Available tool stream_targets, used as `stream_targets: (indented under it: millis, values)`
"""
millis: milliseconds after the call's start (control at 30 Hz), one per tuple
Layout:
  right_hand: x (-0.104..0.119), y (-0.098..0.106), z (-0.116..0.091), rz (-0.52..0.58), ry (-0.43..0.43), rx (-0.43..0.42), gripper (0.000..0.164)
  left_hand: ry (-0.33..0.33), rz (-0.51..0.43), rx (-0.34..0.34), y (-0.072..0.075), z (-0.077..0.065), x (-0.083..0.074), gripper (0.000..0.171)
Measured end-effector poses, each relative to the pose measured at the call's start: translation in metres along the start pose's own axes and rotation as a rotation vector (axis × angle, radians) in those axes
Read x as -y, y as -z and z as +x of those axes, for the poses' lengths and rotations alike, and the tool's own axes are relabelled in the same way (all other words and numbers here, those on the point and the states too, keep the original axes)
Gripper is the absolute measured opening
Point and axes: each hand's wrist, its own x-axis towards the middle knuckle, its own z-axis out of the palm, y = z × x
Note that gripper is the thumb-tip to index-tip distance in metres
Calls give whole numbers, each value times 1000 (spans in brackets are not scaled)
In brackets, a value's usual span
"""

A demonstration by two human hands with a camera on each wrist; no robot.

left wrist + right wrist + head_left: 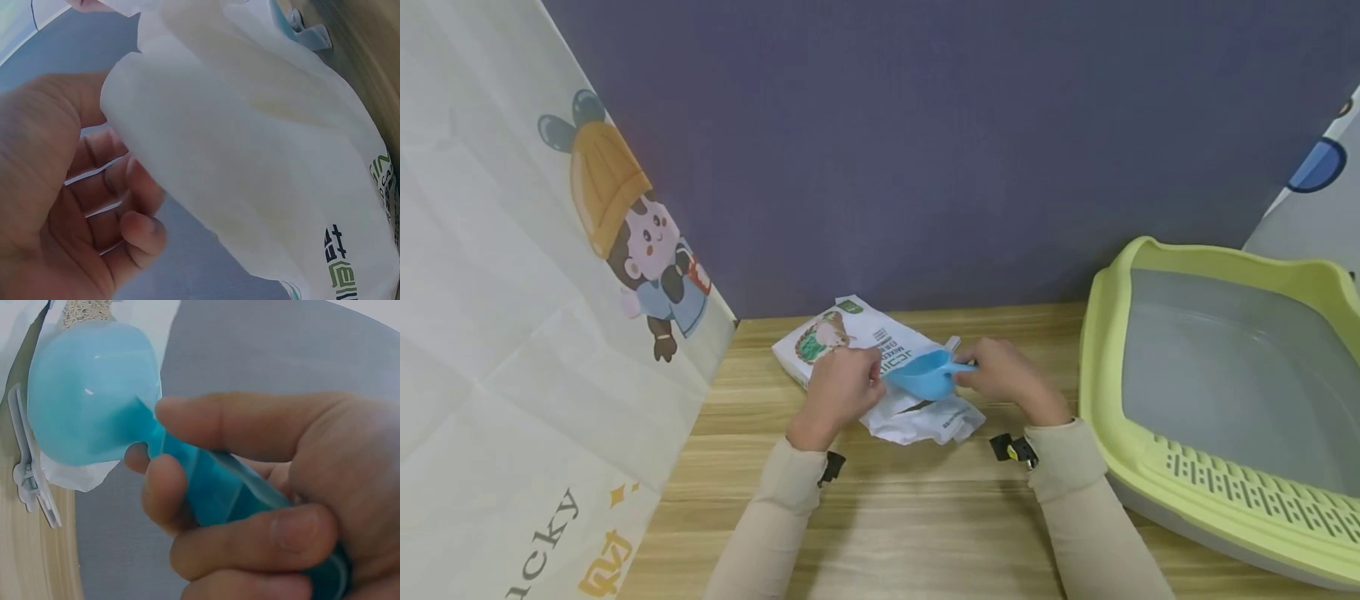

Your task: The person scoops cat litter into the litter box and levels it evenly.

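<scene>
A white printed bag of cat litter (891, 337) lies on the wooden surface with its mouth toward me. At that mouth my left hand (841, 390) pinches the bag's edge, and the left wrist view shows the white film (231, 137) between thumb and fingers, the other fingers loosely curled. My right hand (1006, 373) grips the handle of a light blue scoop (927, 377), whose bowl is at the bag's opening. Pale litter pellets (87, 310) show just past the bowl in the right wrist view. What the bowl contains is hidden there.
A grey sealing clip (30, 472) lies beside the bag. To the right stands a litter box with a yellow-green rim (1108, 333) and grey inside. A dark blue wall panel (925, 150) rises behind, and a white cartoon-printed sheet (512, 292) hangs at left.
</scene>
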Motion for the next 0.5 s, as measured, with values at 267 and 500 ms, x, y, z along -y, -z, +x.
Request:
stream_targets:
  millis: [267, 500]
  values:
    - [7, -1, -3, 2, -40, 31, 15, -23, 9, -117, 1, 1, 1, 22]
    - [9, -3, -5, -12, -84, 60, 9, -13, -15, -153, 2, 1, 2, 22]
